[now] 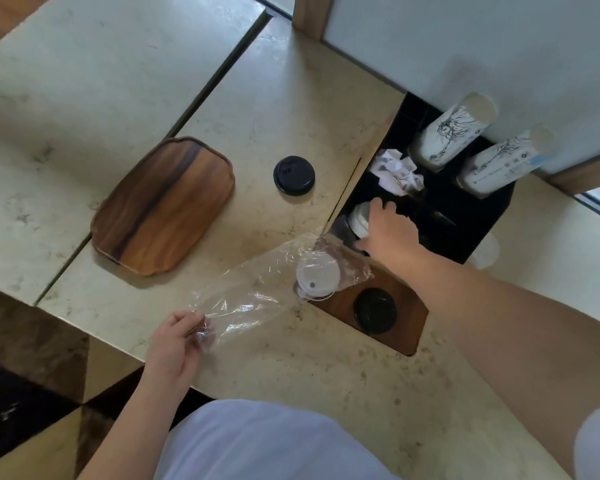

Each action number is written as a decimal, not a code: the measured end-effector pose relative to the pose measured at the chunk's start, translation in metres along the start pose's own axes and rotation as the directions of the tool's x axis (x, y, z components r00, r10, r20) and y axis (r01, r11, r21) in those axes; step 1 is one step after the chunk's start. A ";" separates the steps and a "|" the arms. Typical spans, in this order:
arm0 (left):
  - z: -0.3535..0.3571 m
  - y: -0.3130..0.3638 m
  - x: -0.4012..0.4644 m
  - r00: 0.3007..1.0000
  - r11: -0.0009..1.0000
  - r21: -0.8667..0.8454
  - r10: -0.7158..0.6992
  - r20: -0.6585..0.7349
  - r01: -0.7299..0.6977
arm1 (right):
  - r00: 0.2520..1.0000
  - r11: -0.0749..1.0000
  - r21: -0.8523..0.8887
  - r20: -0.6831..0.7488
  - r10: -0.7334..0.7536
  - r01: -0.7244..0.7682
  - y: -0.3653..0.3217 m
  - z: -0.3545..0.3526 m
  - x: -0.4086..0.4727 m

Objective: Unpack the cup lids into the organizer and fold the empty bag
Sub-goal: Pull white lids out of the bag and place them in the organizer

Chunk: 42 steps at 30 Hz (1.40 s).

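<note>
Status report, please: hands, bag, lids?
Left hand pinches bag end. Right hand on white lids in organizer. One white lid left in bag. Nothing blocking.

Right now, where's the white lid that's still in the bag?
In the head view, the white lid lies inside the clear plastic bag, right of centre on the counter, at the near wooden tray's left edge, just left of a black lid.

The left hand (177, 336) is drawn near the body, its fingers curled in a pinch; the right hand (390, 228) reaches forward on an outstretched bare arm, fingers spread downward.
</note>
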<state>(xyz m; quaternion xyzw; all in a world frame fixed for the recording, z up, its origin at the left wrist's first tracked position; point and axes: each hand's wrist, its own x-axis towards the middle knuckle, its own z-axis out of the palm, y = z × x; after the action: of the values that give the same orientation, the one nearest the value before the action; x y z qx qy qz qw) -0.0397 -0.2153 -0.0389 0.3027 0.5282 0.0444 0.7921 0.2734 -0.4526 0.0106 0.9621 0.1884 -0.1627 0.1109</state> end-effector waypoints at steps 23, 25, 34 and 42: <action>-0.003 -0.009 -0.006 0.999 0.997 -0.078 0.014 -0.048 -0.018 | 0.800 0.059 0.828 0.517 0.304 -0.557 -0.081 0.003 -0.083; -0.007 -0.009 -0.007 0.998 0.997 -0.078 0.024 -0.059 -0.028 | 0.797 0.093 0.803 0.557 0.234 -0.589 -0.089 0.000 -0.078; -0.026 -0.009 -0.012 0.988 0.999 0.001 0.034 -0.153 -0.034 | 0.952 0.451 0.839 0.270 0.144 -0.305 -0.113 -0.016 -0.047; -0.032 -0.004 -0.007 0.958 0.988 0.126 0.118 -0.262 -0.087 | 0.946 0.491 0.815 0.319 0.062 -0.306 -0.125 -0.024 -0.017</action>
<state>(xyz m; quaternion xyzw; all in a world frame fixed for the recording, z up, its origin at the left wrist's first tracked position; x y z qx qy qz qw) -0.0714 -0.2076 -0.0441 0.3654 0.6160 0.0961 0.6913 0.2146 -0.3388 0.0194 0.8769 -0.0365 -0.3395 -0.3383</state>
